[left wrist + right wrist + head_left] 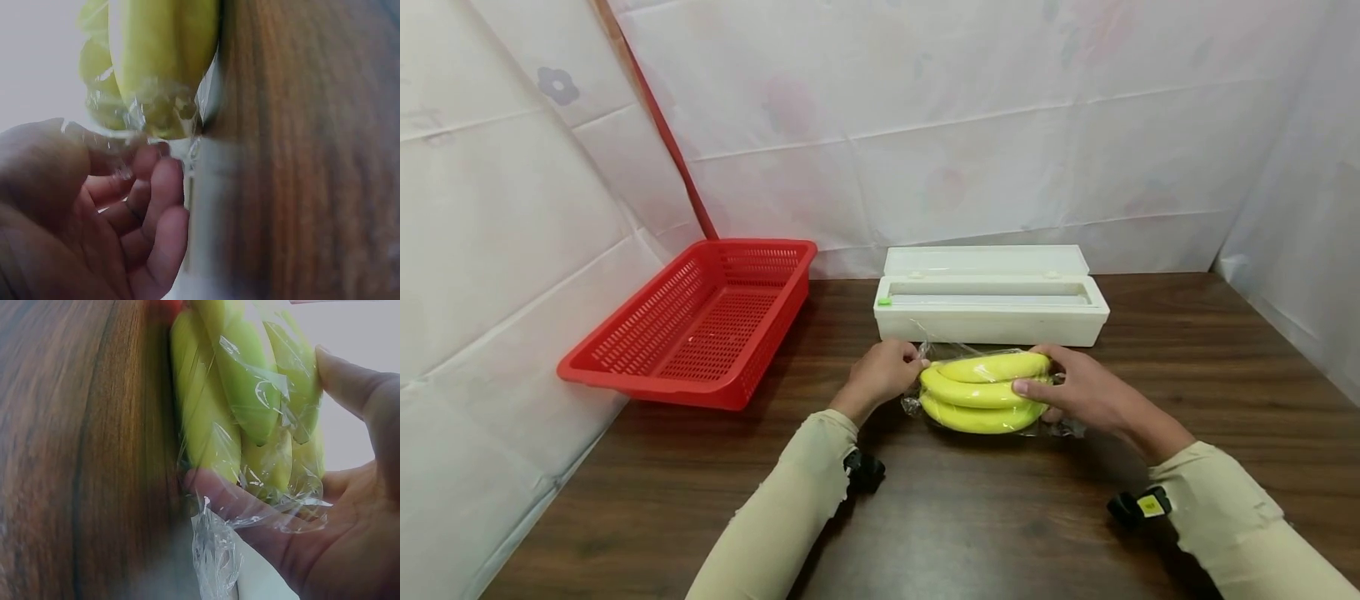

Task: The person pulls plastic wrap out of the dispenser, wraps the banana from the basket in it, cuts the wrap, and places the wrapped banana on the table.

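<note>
A bunch of yellow bananas (pixel 981 392) lies on the brown table (pixel 970 517), partly wrapped in clear cling film (pixel 925 350). My left hand (pixel 904 365) is at the bunch's left end and pinches the film there; in the left wrist view its curled fingers (pixel 156 206) hold crumpled film (pixel 119 147) just below the bananas (pixel 156 62). My right hand (pixel 1039 382) grips the right end of the bunch, thumb on the front. In the right wrist view the thumb and fingers (pixel 237 500) wrap round the film-covered bananas (pixel 237 406), with loose film (pixel 215 550) trailing down.
A white cling film dispenser box (pixel 992 304) stands open just behind the bananas. To the left, a red plastic basket (pixel 700 321) sits at the table's edge, part of it overhanging. White sheeting closes in the back and both sides.
</note>
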`<state>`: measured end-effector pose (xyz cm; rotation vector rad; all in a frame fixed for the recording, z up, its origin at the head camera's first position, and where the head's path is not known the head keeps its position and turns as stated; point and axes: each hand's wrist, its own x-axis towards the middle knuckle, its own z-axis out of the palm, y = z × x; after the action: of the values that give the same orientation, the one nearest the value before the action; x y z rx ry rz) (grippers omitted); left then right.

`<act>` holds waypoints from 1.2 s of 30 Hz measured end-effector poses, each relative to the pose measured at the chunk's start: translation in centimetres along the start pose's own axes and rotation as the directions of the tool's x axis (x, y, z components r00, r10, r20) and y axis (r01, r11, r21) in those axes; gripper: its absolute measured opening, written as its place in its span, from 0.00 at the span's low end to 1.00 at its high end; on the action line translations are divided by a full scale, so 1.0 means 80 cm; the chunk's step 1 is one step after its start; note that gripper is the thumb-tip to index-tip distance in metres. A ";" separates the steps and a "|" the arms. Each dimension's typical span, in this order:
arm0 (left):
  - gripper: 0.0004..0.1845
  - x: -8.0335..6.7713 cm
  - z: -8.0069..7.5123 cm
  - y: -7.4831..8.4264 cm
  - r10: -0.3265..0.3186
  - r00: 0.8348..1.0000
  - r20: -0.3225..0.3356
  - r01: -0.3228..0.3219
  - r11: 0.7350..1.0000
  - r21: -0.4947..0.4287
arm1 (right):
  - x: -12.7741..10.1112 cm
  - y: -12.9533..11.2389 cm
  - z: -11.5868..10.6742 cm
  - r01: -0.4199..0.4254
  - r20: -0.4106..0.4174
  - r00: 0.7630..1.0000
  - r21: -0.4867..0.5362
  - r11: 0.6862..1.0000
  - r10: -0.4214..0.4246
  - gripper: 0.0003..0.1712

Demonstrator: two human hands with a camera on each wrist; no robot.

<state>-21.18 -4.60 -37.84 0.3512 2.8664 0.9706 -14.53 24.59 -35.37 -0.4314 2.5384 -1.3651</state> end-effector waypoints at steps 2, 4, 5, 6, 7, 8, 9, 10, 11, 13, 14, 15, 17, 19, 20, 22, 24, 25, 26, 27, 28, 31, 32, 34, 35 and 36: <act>0.14 0.002 0.001 -0.007 0.000 1.000 0.012 0.002 0.986 -0.169 | 0.000 0.000 0.000 0.001 0.000 1.000 -0.001 1.000 -0.001 0.35; 0.12 0.004 0.002 -0.013 0.008 1.000 0.007 -0.006 0.945 -0.327 | 0.000 0.001 0.000 -0.002 -0.001 1.000 0.001 1.000 0.002 0.35; 0.13 0.005 0.002 -0.014 0.016 1.000 -0.006 -0.017 0.925 -0.380 | 0.000 0.000 0.000 -0.004 -0.001 1.000 0.005 1.000 0.004 0.35; 0.14 0.005 0.002 -0.015 0.031 0.999 -0.023 -0.038 0.910 -0.413 | 0.001 0.000 0.000 -0.001 -0.002 1.000 0.004 1.000 0.001 0.36; 0.15 0.005 0.003 -0.016 0.049 0.998 -0.043 -0.062 0.901 -0.430 | 0.000 0.000 0.000 -0.003 -0.005 1.000 0.006 1.000 0.003 0.36; 0.16 0.005 0.003 -0.016 0.072 0.995 -0.066 -0.093 0.900 -0.427 | 0.000 0.000 0.000 -0.004 -0.008 1.000 0.006 1.000 0.004 0.36; 0.16 0.005 0.003 -0.015 0.092 0.992 -0.085 -0.120 0.900 -0.419 | 0.000 0.000 0.000 -0.006 -0.011 1.000 0.008 1.000 0.006 0.36; 0.15 0.006 0.003 -0.015 0.114 0.988 -0.104 -0.147 0.903 -0.404 | 0.000 -0.001 0.000 -0.008 -0.014 1.000 0.011 1.000 0.008 0.36; 0.14 0.006 0.004 -0.014 0.136 0.983 -0.121 -0.173 0.906 -0.386 | 0.000 -0.001 0.000 -0.005 -0.015 1.000 0.012 1.000 0.006 0.36; 0.10 0.006 0.004 -0.013 0.182 0.972 -0.146 -0.222 0.915 -0.337 | 0.000 -0.001 0.000 -0.008 -0.016 1.000 0.020 1.000 0.008 0.37; 0.07 0.006 0.004 -0.013 0.202 0.967 -0.155 -0.242 0.920 -0.310 | 0.000 -0.001 0.000 -0.008 -0.014 1.000 0.026 1.000 0.008 0.37; 0.05 0.006 0.004 -0.013 0.218 0.962 -0.164 -0.257 0.925 -0.280 | 0.000 -0.001 0.000 -0.008 -0.012 1.000 0.033 0.999 0.008 0.38; 0.02 0.005 0.003 -0.013 0.236 0.956 -0.176 -0.271 0.940 -0.210 | 0.000 -0.002 0.001 -0.010 -0.009 1.000 0.043 0.999 0.010 0.39; 0.03 0.004 0.001 -0.013 0.240 0.955 -0.175 -0.265 0.954 -0.142 | 0.000 -0.001 0.002 -0.013 -0.008 1.000 0.052 0.999 0.014 0.40; 0.04 0.003 0.000 -0.013 0.233 0.957 -0.170 -0.254 0.960 -0.116 | 0.000 -0.001 0.002 -0.013 -0.008 1.000 0.054 0.998 0.013 0.40; 0.07 0.002 -0.002 -0.014 0.220 0.963 -0.154 -0.234 0.969 -0.075 | 0.000 -0.001 0.002 -0.009 -0.008 1.000 0.055 0.998 0.010 0.39; 0.12 0.000 -0.005 -0.014 0.214 0.968 -0.133 -0.223 0.973 -0.056 | 0.001 -0.001 0.003 -0.002 -0.008 1.000 0.054 0.999 0.002 0.38; 0.14 -0.001 -0.007 -0.013 0.206 0.971 -0.121 -0.213 0.976 -0.050 | 0.001 0.000 0.003 0.001 -0.009 1.000 0.053 0.999 -0.001 0.38; 0.16 -0.002 -0.008 -0.012 0.196 0.975 -0.108 -0.202 0.979 -0.043 | 0.001 0.000 0.003 0.002 -0.008 1.000 0.052 0.999 -0.002 0.38; 0.19 -0.003 -0.010 -0.011 0.192 0.977 -0.092 -0.196 0.980 -0.036 | 0.001 0.000 0.003 0.002 -0.008 1.000 0.050 0.999 -0.001 0.38; 0.21 -0.004 -0.012 -0.009 0.187 0.979 -0.077 -0.189 0.981 -0.029 | 0.001 0.000 0.003 0.000 -0.008 1.000 0.047 0.999 0.000 0.39; 0.22 -0.008 -0.017 -0.004 0.165 0.986 -0.027 -0.165 0.986 -0.010 | 0.001 0.000 0.002 -0.008 -0.008 1.000 0.037 0.999 0.009 0.41; 0.22 -0.008 -0.018 -0.003 0.160 0.987 -0.010 -0.160 0.987 -0.008 | 0.001 0.000 0.002 -0.009 -0.009 1.000 0.031 0.999 0.009 0.41; 0.21 -0.009 -0.020 -0.002 0.150 0.989 0.015 -0.149 0.989 -0.020 | 0.001 0.001 0.002 -0.007 -0.013 1.000 0.018 1.000 0.007 0.41; 0.20 -0.009 -0.020 -0.002 0.145 0.989 0.025 -0.145 0.989 -0.030 | 0.001 0.001 0.002 -0.004 -0.014 1.000 0.013 1.000 0.004 0.41; 0.20 -0.009 -0.021 -0.003 0.143 0.989 0.035 -0.142 0.989 -0.039 | 0.001 0.001 0.002 -0.001 -0.017 1.000 0.006 1.000 0.001 0.41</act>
<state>-20.77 -5.94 -36.64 0.5718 2.8173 1.0262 -14.56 24.48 -35.53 -0.4198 2.5472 -1.3812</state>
